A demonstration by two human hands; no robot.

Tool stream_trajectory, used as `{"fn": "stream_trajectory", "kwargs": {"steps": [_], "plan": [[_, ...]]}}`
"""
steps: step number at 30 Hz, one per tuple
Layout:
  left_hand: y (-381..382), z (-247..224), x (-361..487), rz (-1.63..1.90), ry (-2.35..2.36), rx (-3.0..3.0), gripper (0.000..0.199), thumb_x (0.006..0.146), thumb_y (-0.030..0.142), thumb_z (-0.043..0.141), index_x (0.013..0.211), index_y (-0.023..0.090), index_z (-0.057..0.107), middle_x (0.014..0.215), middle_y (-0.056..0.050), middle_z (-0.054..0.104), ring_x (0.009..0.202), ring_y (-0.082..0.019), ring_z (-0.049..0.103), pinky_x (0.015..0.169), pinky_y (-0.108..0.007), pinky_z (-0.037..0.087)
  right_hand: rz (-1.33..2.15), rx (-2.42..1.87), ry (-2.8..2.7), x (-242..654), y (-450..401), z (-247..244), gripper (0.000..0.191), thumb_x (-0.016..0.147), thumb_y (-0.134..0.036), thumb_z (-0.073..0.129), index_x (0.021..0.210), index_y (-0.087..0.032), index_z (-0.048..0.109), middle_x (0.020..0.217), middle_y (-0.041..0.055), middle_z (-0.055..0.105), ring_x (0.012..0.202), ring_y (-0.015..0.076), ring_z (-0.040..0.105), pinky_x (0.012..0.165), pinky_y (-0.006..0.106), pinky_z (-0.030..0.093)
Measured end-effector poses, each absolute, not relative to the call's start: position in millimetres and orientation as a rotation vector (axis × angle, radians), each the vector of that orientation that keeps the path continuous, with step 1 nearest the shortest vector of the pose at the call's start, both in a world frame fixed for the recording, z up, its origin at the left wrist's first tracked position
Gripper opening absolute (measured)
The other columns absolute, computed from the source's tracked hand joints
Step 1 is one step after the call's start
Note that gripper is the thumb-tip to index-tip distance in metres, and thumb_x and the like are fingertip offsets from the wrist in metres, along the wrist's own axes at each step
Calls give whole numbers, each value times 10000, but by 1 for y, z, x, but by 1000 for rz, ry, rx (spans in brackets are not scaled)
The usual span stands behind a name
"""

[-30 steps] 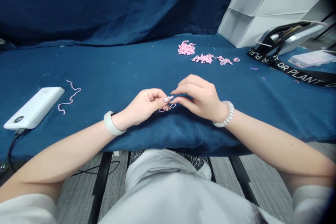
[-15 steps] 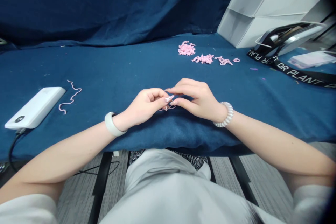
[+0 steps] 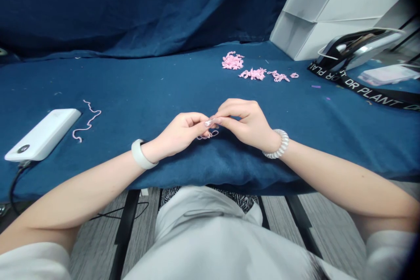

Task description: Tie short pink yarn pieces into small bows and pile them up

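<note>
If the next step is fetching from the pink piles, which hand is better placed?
Right, I'd judge. The right hand is nearer the pink piles, with only blue cloth between. The left hand is farther off and seems to pinch pink yarn.

The single head view looks from the wearer's own head, forward and steeply down, over the pale shirt (image 3: 210, 236) at the bottom edge. It takes in both forearms from near by, the blue-covered surface (image 3: 138, 92) beyond them and the hanging blue cloth (image 3: 131, 4) behind. Dark blur cuts the right-hand corners.
</note>
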State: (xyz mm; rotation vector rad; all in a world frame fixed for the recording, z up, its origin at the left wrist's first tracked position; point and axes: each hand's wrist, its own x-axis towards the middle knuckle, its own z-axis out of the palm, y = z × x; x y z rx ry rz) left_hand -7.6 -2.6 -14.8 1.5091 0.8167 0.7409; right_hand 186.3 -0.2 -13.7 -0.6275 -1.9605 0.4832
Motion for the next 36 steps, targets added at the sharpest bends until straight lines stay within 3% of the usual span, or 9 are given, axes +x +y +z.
{"fn": "stream_trajectory", "kwargs": {"steps": [11,16,21,28,36], "plan": [[-5,-11,-7,720,778,1595,196,849,289,623,883,103,674,744,-24,648,666,-60,563,663,-170,464,499,-797,-1776,187,2,-13,177,867,-232,595,714,-143,600,744,26,599,693,106,544,678,262,442],[-6,-9,-6,714,796,1722,209,876,292,578,820,103,646,735,-24,643,641,-60,554,622,-168,446,644,-844,-1612,193,8,-13,225,871,-335,597,749,-146,604,704,13,567,615,90,530,601,246,433],[-7,-8,-5,704,831,1763,254,884,331,562,801,99,625,756,-43,656,607,-65,537,578,-179,423,809,-812,-1406,197,17,-11,325,769,-472,684,731,-160,603,653,-3,560,587,78,536,580,221,454],[-6,-10,-6,749,823,1772,257,896,328,544,800,101,619,791,-58,682,775,-117,640,786,-240,484,861,-805,-1255,206,31,-12,355,725,-498,715,739,-169,584,643,-13,530,577,75,532,585,228,470],[-2,-14,-8,768,908,1840,260,895,335,537,843,107,650,753,-47,680,731,-123,639,757,-249,487,877,-857,-1200,213,37,-9,338,738,-484,711,745,-183,556,672,-6,526,592,82,528,599,248,475]]}}
